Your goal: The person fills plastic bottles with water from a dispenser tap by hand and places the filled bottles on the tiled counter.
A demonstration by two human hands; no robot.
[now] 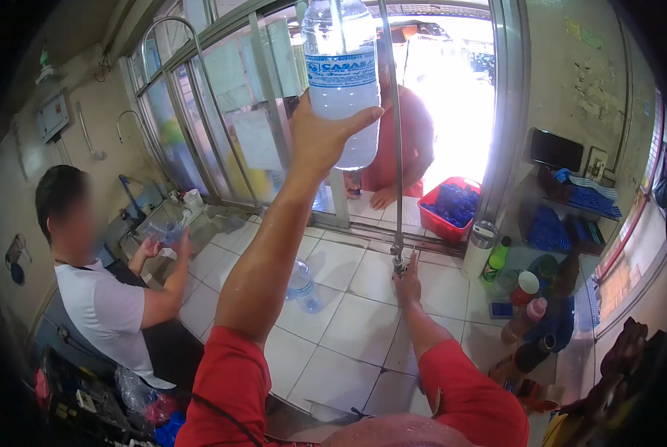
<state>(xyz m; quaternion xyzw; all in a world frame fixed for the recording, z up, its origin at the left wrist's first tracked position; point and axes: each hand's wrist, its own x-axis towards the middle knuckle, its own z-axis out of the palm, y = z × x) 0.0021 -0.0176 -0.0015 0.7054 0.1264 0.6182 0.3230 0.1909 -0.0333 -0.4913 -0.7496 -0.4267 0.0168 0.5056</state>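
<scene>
My left hand (326, 134) is wrapped round a large clear bottle (342, 82) with a blue and white label, raised high in front of the window. The bottle is upright and holds water, and a thin metal spout reaches down into its top. Low on the tall metal pipe (399, 171), my right hand (406, 279) has its fingers round the valve (399, 261) just above the tiled counter (341, 320). Another clear bottle (303, 287) stands on the tiles between my arms.
At the left a person (102, 290) handles clear plastic. Another person in red (400, 149) leans at the window. A red basket (451, 208) of blue caps sits on the sill. Cups and bottles, including a green bottle (497, 259), crowd the right side.
</scene>
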